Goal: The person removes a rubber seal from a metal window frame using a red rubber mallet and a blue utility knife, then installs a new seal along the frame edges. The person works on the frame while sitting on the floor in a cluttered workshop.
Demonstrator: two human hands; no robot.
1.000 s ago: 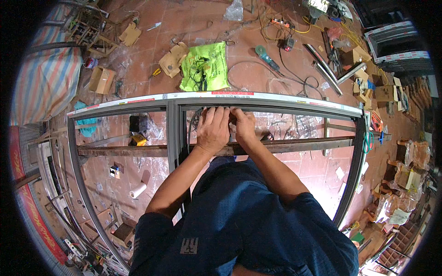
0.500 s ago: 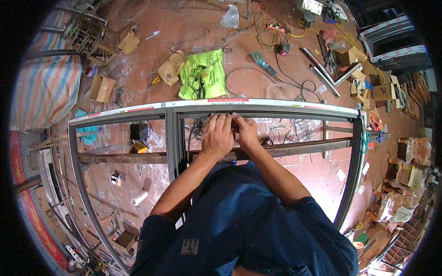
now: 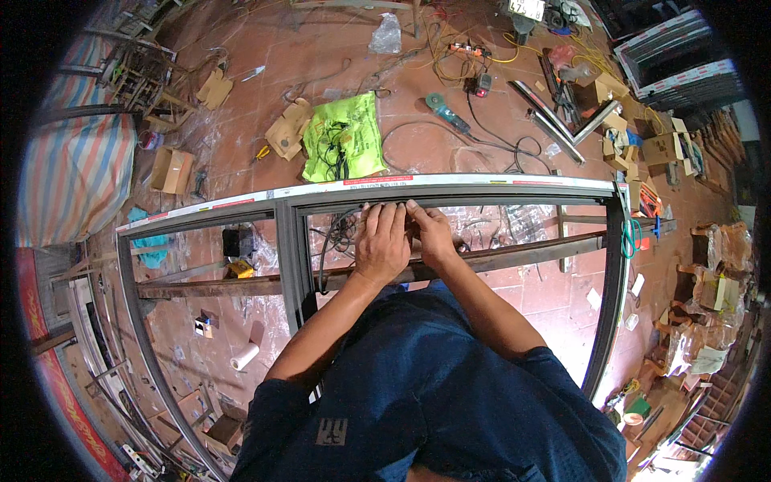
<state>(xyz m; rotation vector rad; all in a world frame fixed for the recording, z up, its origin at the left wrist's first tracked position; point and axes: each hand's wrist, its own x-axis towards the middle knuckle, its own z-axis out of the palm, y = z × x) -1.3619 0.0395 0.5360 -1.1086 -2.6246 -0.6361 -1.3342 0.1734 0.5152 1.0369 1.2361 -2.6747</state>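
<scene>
A large dark grey metal frame (image 3: 490, 193) lies across in front of me, with an upright divider (image 3: 293, 257) left of my hands. Both hands are at the inner edge of its far rail, side by side. My left hand (image 3: 383, 245) has its fingers bent and pressed together against the rail. Close beside it, my right hand (image 3: 434, 234) is closed, thumb and fingers drawn together. A thin black rubber strip (image 3: 323, 261) loops from near the divider up to my left fingers. Its end between the fingers is hidden.
Below the frame runs a brown support bar (image 3: 530, 254). Teal-handled scissors (image 3: 631, 239) hang at the right rail. Beyond the frame lie a bright green bag (image 3: 345, 132) with black cords, a teal power tool (image 3: 446, 114), cardboard pieces (image 3: 287, 128) and metal profiles (image 3: 554, 132).
My hands have shifted slightly right along the far rail, away from the divider. More of the black strip's loop shows beside the divider. The whole view has tilted a little.
</scene>
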